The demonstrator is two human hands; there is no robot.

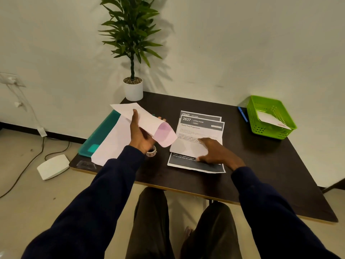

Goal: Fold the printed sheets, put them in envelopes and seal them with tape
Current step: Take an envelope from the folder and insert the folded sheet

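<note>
My left hand [140,135] grips a white envelope [147,120] above the dark table [261,165], thumb on top, its pinkish open flap pointing right. My right hand [214,152] rests on a folded printed sheet [196,141] that lies on the stack of printed sheets [201,118]; whether its fingers pinch the sheet's near edge I cannot tell. A roll of clear tape [151,151] sits on the table just below my left wrist. More white envelopes [110,146] lie on a teal folder [99,139] at the left.
A green plastic basket [270,118] with an envelope inside stands at the back right, a blue pen [242,114] beside it. A potted plant [133,88] stands at the table's back left corner. A white box [53,166] and cables lie on the floor at left.
</note>
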